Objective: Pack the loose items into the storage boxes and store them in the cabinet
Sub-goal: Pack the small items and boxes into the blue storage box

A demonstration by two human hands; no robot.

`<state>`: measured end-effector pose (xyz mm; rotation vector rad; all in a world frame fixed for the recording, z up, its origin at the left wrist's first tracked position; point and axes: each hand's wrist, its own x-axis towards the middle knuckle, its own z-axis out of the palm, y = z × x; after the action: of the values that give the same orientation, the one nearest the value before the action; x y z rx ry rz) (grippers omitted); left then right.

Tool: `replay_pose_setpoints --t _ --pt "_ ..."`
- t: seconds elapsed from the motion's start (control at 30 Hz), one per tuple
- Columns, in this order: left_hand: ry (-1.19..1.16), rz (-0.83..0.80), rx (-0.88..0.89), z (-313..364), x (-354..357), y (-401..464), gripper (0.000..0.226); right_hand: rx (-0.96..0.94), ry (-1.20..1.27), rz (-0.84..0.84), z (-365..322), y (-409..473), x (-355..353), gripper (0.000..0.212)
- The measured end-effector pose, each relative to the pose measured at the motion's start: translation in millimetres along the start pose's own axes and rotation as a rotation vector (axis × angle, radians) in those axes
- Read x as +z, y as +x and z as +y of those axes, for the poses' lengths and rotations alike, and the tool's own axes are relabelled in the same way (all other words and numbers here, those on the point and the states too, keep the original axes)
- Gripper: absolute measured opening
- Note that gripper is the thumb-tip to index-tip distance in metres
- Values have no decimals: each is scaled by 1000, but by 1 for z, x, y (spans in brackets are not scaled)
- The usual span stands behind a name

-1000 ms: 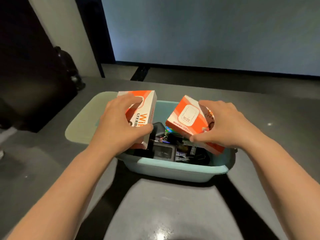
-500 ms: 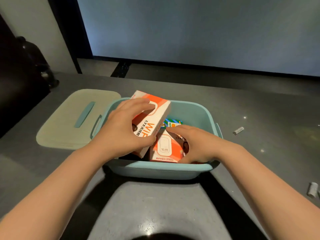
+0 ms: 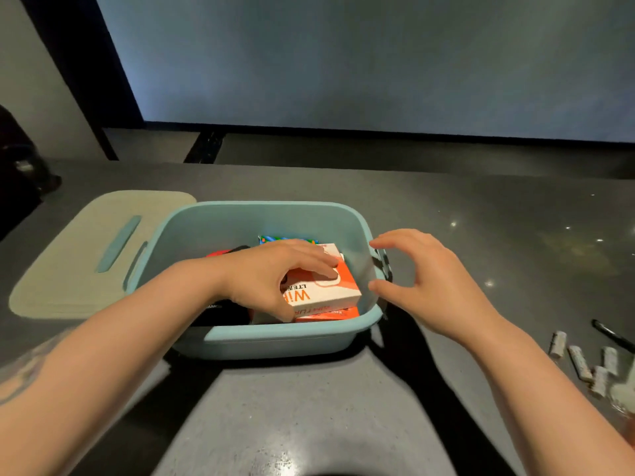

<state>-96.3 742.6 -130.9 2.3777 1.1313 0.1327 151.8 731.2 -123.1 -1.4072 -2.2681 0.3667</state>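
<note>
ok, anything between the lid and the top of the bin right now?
Yes. The left hand is down inside the bin, pressing on the orange box, and the right hand hovers open over the right rim. The lid lies flat on the counter, left of the bin.

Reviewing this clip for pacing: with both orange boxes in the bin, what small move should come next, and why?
Probably let the left hand release the top orange box and withdraw. That box already lies flat on the second orange box inside the blue bin. The right hand hovers open and empty beside the rim, and small grey cylinders remain loose on the table.
</note>
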Motion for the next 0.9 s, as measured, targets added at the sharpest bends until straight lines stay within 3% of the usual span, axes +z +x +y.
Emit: replay_pose_setpoints --t 0.2,0.3,0.37,0.47,0.57,0.63,0.73,0.9 --pt "36 -102 -10 -3 6 2 72 56 20 42 3 -6 6 41" --pt "-2 -61 -33 1 3 0 62 71 42 46 -4 -7 10 39" --pt "-88 128 -60 9 3 0 46 82 51 48 -8 -13 11 40" --pt "-205 623 -88 37 5 6 24 120 58 109 -7 -30 5 40" --pt "-225 902 57 86 14 23 21 214 48 193 4 -60 -6 40" --pt "-256 906 180 116 31 37 22 291 35 221 16 -89 -10 40" --pt "-320 778 286 144 71 61 23 430 12 203 35 -139 -7 40" --pt "-363 429 178 151 144 114 34 622 -31 187 73 -206 -7 39"
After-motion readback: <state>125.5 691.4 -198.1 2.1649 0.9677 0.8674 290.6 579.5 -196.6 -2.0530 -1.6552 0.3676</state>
